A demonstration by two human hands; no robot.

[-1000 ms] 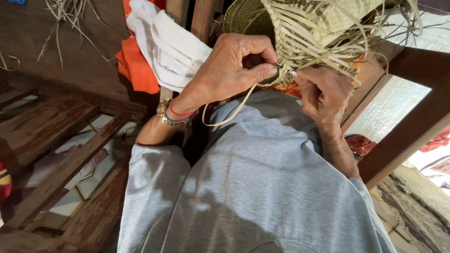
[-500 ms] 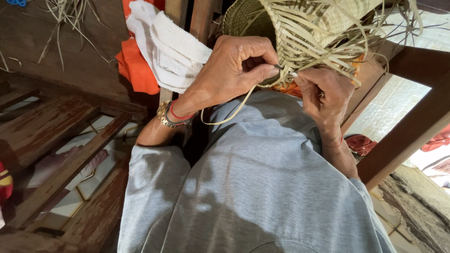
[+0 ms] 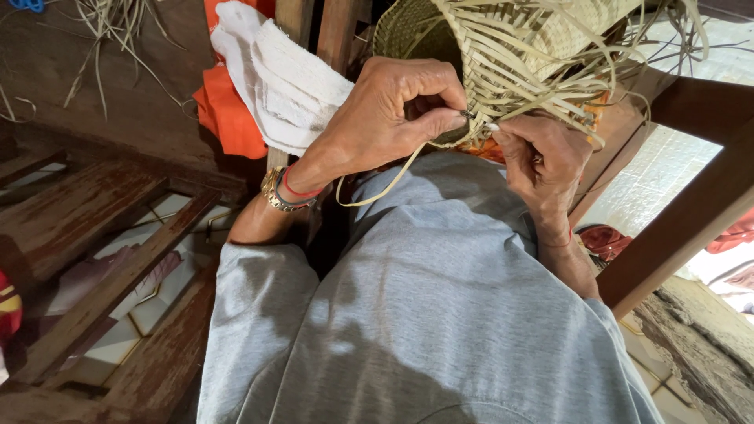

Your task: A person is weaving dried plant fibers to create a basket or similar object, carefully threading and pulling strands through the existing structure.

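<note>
A half-woven basket point(image 3: 510, 47) of pale straw strips, with loose ends sticking out, sits at the top of the view above my grey-shirted lap. My left hand point(image 3: 385, 118), with a gold watch and red bands at the wrist, pinches a thin straw strip point(image 3: 377, 188) at the basket's lower edge; the strip loops down below the hand. My right hand point(image 3: 542, 157) grips the weave just to the right, its fingertips meeting the left thumb at the same spot.
A white cloth point(image 3: 283, 78) and an orange cloth point(image 3: 228, 118) hang over a wooden post at upper left. Loose straw strips point(image 3: 110, 23) lie on the floor beyond. A worn wooden frame point(image 3: 102, 235) is at left, a slanted wooden beam point(image 3: 675, 235) at right.
Both hands stay at the basket's edge. The left fingers have closed a little tighter on the strip, and its hanging loop has shifted slightly.
</note>
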